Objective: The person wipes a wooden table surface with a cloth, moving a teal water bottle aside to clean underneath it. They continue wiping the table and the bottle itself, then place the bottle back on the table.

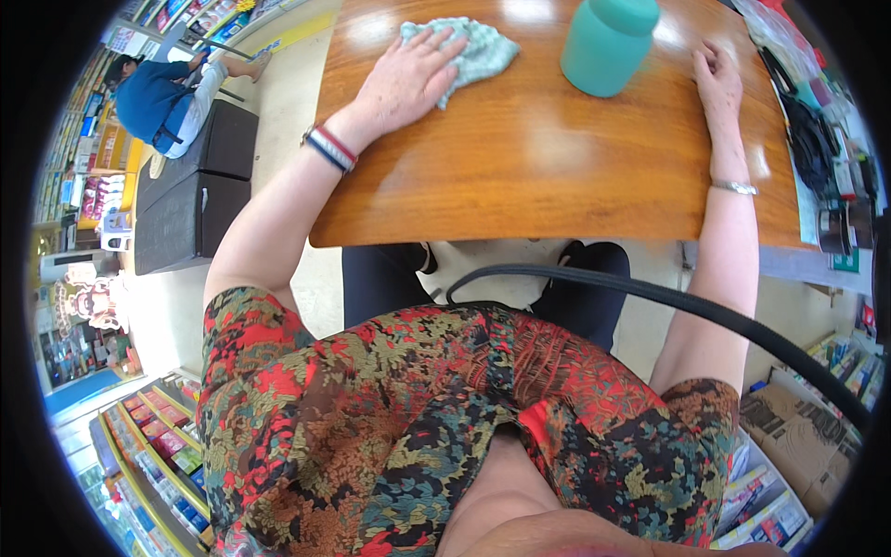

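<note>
My left hand (414,78) lies with its fingers spread over a crumpled pale green and white cloth (484,54) on a glossy wooden table (529,188). The palm is down and covers the cloth's left part. A teal jar or bottle (604,52) stands on the table between my hands, its top close to the frame's upper edge. To the right of it my right hand (720,78) rests on the table with the fingers curled. Nothing shows in the right hand, though its palm side is hidden.
Black bags or cases (811,150) and other items crowd the right edge. Black boxes or padded seats (226,143) stand at left, near a seated person in blue (150,104). Stocked shelves (150,452) are at lower left. A black cord (626,282) crosses before my torso.
</note>
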Motion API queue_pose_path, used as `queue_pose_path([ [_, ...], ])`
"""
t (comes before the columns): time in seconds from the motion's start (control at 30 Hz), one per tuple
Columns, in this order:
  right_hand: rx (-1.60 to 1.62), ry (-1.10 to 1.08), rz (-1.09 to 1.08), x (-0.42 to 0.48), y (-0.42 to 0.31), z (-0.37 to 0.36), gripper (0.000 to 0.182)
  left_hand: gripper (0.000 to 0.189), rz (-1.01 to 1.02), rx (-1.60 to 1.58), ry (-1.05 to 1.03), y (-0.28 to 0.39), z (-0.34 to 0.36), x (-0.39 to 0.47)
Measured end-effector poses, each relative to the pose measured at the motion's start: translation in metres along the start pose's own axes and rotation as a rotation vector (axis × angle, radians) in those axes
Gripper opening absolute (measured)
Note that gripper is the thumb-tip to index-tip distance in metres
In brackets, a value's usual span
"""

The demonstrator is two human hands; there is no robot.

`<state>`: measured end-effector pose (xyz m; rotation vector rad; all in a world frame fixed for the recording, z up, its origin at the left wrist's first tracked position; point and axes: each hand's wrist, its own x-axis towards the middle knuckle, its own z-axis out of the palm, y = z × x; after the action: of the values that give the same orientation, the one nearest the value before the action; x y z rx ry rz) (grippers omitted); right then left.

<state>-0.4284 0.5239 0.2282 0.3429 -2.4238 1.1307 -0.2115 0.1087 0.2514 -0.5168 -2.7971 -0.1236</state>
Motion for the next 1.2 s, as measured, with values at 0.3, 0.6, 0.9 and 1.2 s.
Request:
queue_pose_path([
  [0.3,0.403,0.108,-0.06,0.018,0.044,0.02,0.036,0.053,0.183,-0.152,-0.094,0.112,0.01,0.009],
  [0.6,0.175,-0.128,-0.147,-0.069,-0.098,-0.015,0.038,0.031,-0.339,-1.363,0.268,0.114,0.006,0.053],
  [0.9,-0.362,-0.475,-0.549,-0.173,-0.196,0.042,0.07,0.082,-0.26,-0.997,0.397,0.077,0.002,0.1],
  [1.2,-0.391,-0.362,-0.481,-0.131,-0.105,-0.029,0.037,0.092,-0.175,-0.94,0.416,0.085,0.041,0.141],
])
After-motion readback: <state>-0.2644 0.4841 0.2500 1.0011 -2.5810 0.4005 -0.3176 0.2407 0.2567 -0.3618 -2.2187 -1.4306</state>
